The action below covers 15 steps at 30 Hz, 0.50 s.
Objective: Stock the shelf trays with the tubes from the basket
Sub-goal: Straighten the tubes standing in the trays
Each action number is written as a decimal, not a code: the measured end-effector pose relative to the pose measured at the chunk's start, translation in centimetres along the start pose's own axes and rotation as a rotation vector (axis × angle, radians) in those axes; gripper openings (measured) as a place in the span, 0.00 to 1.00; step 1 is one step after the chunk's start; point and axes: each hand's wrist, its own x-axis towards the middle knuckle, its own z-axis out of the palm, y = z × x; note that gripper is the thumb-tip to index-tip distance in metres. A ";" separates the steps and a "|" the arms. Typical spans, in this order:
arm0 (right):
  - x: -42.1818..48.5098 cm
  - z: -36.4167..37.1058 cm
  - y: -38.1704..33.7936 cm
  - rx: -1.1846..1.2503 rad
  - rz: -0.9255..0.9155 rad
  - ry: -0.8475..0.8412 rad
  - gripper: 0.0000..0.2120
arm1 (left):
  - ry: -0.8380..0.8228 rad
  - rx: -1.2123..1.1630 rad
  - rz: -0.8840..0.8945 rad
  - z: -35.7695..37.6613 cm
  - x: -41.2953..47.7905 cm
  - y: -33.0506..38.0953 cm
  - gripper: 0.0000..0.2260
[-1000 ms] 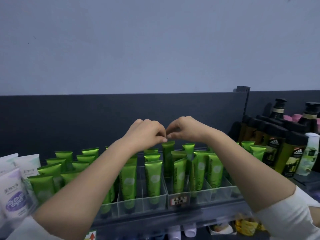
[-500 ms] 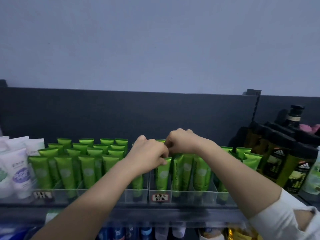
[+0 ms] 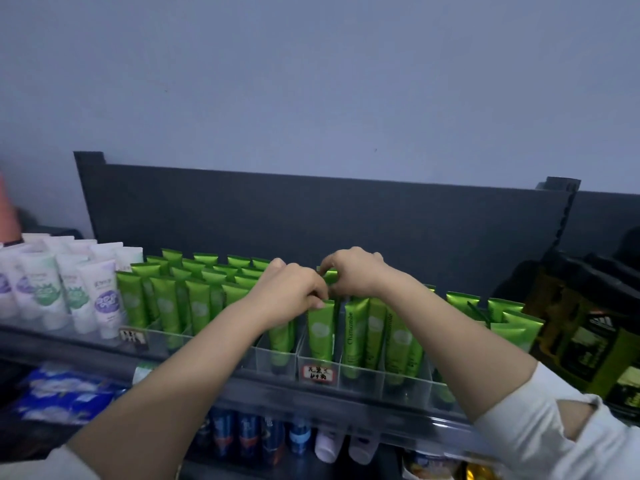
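Head view: both hands meet over the clear trays (image 3: 257,358) on the shelf (image 3: 311,398). The left hand (image 3: 294,289) pinches the top of the front tube (image 3: 320,330), which stands in a middle tray. The right hand (image 3: 356,271) has its fingers curled on the rear tube (image 3: 331,276), just behind.

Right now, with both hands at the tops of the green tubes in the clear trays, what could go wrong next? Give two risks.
1. The left hand and right hand seem to pinch a green tube only by its top edge, so the grip may slip and the tube could drop in crooked.
2. The neighbouring tubes stand tightly packed in the clear tray; pushing one in could tilt them, as the leaning tubes at the right suggest.
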 end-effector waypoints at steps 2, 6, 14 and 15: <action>-0.1 -0.2 -0.1 0.006 -0.035 -0.033 0.15 | -0.006 0.004 -0.001 -0.3 -0.1 0.1 0.07; -0.1 -0.8 -0.1 0.043 -0.074 -0.136 0.09 | -0.004 0.018 0.031 -0.5 -0.4 0.0 0.07; 1.0 -1.7 0.6 0.087 -0.066 -0.234 0.12 | -0.007 -0.001 0.065 -0.4 0.0 -1.3 0.08; 1.2 -1.5 0.7 0.068 -0.071 -0.222 0.12 | -0.008 -0.006 0.071 -0.4 0.1 -1.4 0.08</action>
